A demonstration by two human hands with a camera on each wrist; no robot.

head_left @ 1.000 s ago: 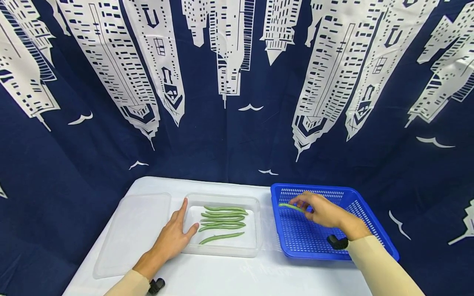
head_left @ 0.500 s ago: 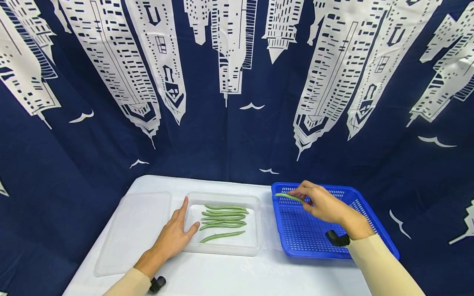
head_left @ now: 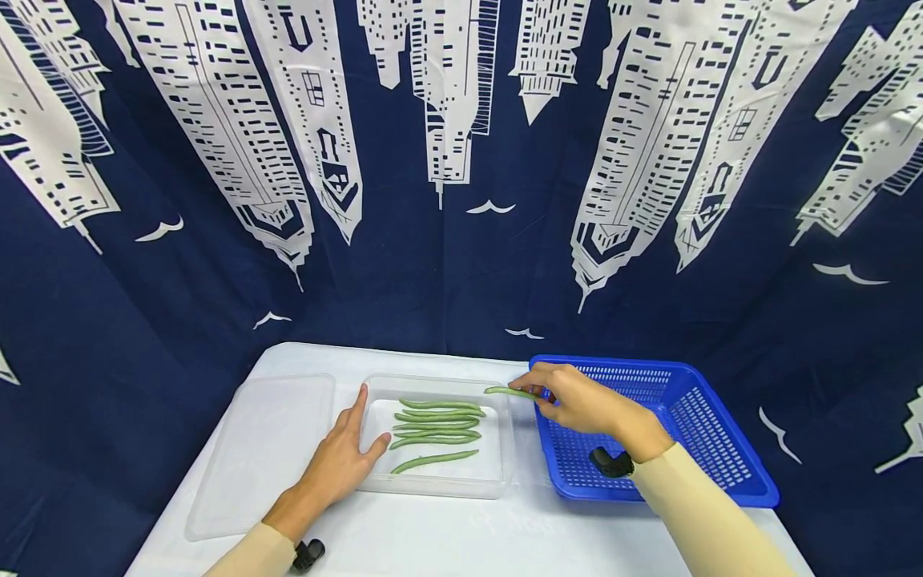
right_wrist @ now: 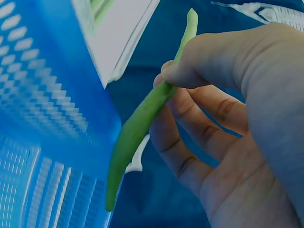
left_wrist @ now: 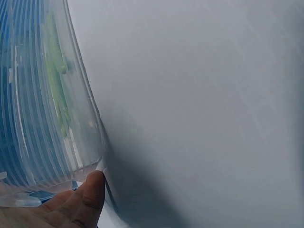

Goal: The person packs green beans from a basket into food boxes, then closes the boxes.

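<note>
Between thumb and fingers my right hand [head_left: 577,398] pinches one green bean [right_wrist: 142,116], above the left rim of the blue basket [head_left: 735,433]. The bean's far end points left, over the right edge of a clear plastic container [head_left: 433,486]. Inside that container several green beans [head_left: 436,440] lie crosswise in a row, with a single bean [head_left: 435,461] apart from them toward the front. My left hand [head_left: 339,453] rests at the container's left side, fingers spread and straight. In the left wrist view a thumb [left_wrist: 92,190] touches the container's corner.
A flat translucent lid [head_left: 263,457] lies on the white table [head_left: 519,545] left of the container. Behind the table hangs a dark blue cloth [head_left: 404,280] printed with white buildings.
My right hand has lifted the bean from within the blue basket and carried it left to the basket's rim. My left hand stays at the container.
</note>
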